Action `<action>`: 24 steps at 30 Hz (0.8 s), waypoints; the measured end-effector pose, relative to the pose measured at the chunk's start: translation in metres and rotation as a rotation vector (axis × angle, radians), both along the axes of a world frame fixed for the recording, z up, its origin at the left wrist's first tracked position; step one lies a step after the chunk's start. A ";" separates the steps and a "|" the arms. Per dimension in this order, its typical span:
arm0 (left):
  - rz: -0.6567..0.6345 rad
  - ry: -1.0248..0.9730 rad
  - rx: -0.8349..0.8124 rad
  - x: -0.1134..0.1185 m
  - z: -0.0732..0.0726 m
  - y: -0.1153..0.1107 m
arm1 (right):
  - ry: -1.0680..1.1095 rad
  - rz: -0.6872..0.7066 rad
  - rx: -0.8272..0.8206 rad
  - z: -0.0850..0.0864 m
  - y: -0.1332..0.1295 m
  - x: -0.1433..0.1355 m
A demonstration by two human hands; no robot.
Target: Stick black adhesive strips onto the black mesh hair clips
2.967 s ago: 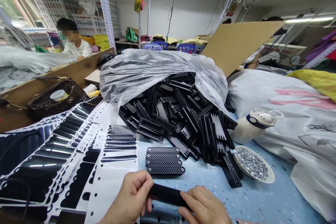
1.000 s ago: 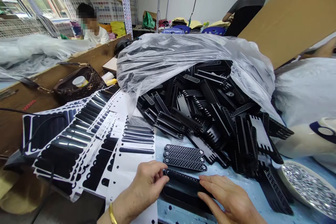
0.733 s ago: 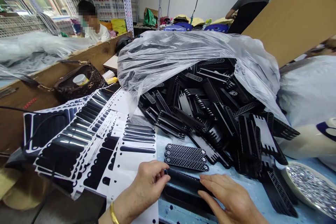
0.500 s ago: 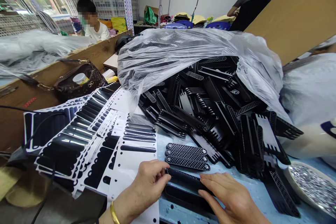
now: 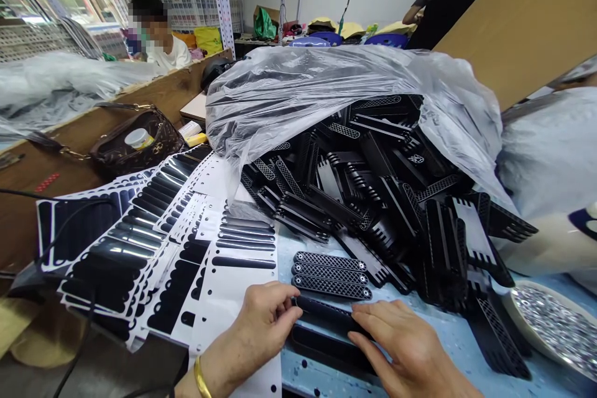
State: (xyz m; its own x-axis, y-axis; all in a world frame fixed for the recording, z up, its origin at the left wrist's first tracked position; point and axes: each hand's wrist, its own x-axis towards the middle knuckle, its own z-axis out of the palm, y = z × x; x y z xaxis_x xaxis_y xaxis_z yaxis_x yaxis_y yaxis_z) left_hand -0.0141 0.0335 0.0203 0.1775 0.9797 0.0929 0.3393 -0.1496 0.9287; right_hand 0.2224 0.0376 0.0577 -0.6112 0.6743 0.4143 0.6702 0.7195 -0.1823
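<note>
On the blue table, my left hand [image 5: 275, 317] is closed, thumb and index finger pinching the left end of a long black plastic piece [image 5: 321, 309]. My right hand [image 5: 405, 342] lies over that piece's right end, fingers along its far side and thumb on the near side. In front of it lies a second black piece [image 5: 326, 348], partly under my right thumb. Just behind are several black handle pieces [image 5: 331, 275] with a diamond pattern, side by side. A sheet of black stickers [image 5: 240, 298] lies beside my left wrist.
A large heap of black slotted parts [image 5: 373, 199] spills from a clear plastic bag [image 5: 317, 81] behind my hands. At right stands a bowl of small shiny metal pieces [image 5: 555, 323]. More sticker sheets [image 5: 121, 242] and a brown handbag [image 5: 135, 143] are at left. Two people are farther back.
The whole view has shifted slightly. Both hands keep nearly the same place on the black piece, with no clear movement of the parts.
</note>
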 end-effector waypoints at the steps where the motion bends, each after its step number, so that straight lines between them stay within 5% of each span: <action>1: 0.000 0.001 0.002 0.000 0.000 0.000 | -0.008 0.000 -0.003 0.000 0.000 0.000; 9: 0.003 -0.017 -0.023 0.000 0.001 -0.001 | -0.016 -0.015 0.010 -0.001 0.000 -0.001; 16: -0.041 -0.145 -0.336 -0.004 0.005 0.002 | -0.013 -0.043 -0.032 -0.004 -0.002 -0.001; 24: -0.057 -0.073 -0.289 -0.003 0.005 0.004 | 0.014 -0.051 -0.081 -0.006 -0.003 0.001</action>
State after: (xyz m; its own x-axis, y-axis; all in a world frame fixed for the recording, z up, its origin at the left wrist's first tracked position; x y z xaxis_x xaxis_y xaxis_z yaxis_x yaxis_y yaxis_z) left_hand -0.0175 0.0372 0.0258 0.2357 0.9561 -0.1741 0.2684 0.1082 0.9572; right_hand 0.2230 0.0345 0.0512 -0.5697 0.7360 0.3658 0.7026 0.6670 -0.2480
